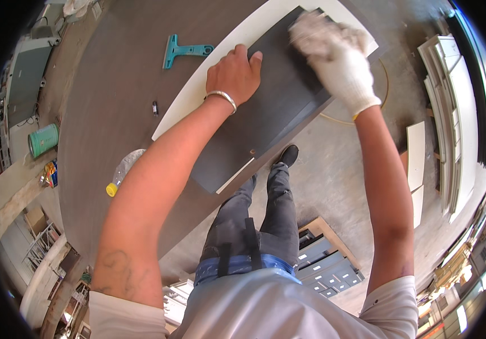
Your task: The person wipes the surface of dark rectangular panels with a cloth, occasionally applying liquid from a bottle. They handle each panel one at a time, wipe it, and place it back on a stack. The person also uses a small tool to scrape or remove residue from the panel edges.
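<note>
Shirt point(248, 311) nearest, half-curled left hand point(235, 73) touches panel point(254, 121), right hand point(346, 70) clutches rag point(313, 35).

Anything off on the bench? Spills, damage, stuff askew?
A clear plastic bottle with a yellow cap lies on its side, not upright, on the brown tabletop; no spill visible. Also uneven: white knit glove on the right hand, left hand bare.

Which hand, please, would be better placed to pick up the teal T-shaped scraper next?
Probably left: the bare left hand is nearer the teal scraper, while the white-gloved right hand is farther, apparently busy with crumpled pale cloth.
</note>
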A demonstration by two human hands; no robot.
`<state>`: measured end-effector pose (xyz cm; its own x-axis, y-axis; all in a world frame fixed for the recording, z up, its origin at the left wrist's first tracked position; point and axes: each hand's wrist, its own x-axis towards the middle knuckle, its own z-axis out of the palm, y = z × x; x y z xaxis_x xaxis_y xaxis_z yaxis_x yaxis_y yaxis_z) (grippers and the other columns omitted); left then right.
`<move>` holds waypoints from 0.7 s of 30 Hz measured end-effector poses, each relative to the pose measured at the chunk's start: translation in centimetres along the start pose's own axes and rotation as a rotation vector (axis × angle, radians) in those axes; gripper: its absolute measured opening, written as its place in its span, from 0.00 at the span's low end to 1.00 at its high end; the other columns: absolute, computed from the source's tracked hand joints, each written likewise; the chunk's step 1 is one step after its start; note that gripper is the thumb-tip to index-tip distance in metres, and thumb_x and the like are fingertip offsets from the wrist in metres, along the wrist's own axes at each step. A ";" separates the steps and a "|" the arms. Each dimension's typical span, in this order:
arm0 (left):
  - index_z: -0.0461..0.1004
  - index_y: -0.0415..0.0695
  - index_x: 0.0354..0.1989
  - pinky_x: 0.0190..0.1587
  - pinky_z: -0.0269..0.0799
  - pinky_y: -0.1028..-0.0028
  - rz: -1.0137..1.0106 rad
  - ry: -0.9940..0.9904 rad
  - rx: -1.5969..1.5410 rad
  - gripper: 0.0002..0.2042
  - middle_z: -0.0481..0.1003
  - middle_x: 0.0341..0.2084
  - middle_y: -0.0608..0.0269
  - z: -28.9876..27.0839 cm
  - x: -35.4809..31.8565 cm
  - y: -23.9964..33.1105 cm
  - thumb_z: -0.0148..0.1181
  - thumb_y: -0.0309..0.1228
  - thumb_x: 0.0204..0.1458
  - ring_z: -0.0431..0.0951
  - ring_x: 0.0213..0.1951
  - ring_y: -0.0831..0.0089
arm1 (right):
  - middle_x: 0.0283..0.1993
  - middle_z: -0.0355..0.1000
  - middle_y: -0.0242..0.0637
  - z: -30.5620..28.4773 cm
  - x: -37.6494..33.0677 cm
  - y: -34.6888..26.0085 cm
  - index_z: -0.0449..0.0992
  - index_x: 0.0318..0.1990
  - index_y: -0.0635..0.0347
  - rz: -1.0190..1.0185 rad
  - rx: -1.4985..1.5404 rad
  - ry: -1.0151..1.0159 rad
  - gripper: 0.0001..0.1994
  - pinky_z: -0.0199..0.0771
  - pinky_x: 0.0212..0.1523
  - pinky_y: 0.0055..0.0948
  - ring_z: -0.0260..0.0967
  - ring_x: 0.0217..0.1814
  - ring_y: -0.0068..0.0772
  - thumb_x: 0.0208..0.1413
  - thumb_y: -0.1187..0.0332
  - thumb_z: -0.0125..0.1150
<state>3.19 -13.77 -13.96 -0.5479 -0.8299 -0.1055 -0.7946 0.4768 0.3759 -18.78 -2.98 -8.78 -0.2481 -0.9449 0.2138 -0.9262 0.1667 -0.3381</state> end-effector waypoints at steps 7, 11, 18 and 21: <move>0.73 0.43 0.37 0.44 0.74 0.46 -0.054 0.116 -0.226 0.18 0.83 0.38 0.50 0.8 0.2 -1.1 0.47 0.45 0.69 0.81 0.43 0.41 | 0.56 0.82 0.45 -2.9 -7.3 -6.5 0.83 0.57 0.58 0.051 0.315 0.065 0.25 0.70 0.69 0.46 0.76 0.63 0.52 0.47 0.76 0.73; 0.74 0.42 0.41 0.47 0.76 0.47 -0.026 0.146 -0.202 0.17 0.83 0.38 0.47 0.9 0.1 -0.9 0.50 0.45 0.68 0.82 0.43 0.41 | 0.42 0.85 0.39 -0.7 -13.1 -10.1 0.85 0.50 0.63 0.739 0.843 -0.346 0.16 0.81 0.45 0.25 0.83 0.40 0.23 0.54 0.84 0.64; 0.76 0.38 0.45 0.50 0.79 0.47 -0.026 0.085 -0.253 0.15 0.83 0.40 0.41 0.0 0.1 -0.4 0.53 0.39 0.64 0.84 0.44 0.41 | 0.41 0.84 0.36 2.8 -15.2 -11.0 0.83 0.46 0.68 0.719 0.892 -0.329 0.12 0.80 0.47 0.23 0.82 0.44 0.22 0.58 0.86 0.60; 0.76 0.38 0.45 0.51 0.79 0.49 0.015 0.129 -0.291 0.15 0.83 0.41 0.41 -0.1 0.0 -0.4 0.53 0.39 0.64 0.84 0.44 0.42 | 0.41 0.84 0.36 2.2 -14.7 -11.0 0.83 0.46 0.68 0.702 0.831 -0.383 0.12 0.80 0.48 0.23 0.83 0.45 0.23 0.58 0.86 0.60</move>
<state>3.55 -13.98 -14.06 -0.5068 -0.8620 0.0125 -0.6679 0.4017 0.6265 -4.37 8.45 -10.22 -0.4005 -0.7648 -0.5048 -0.1097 0.5869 -0.8022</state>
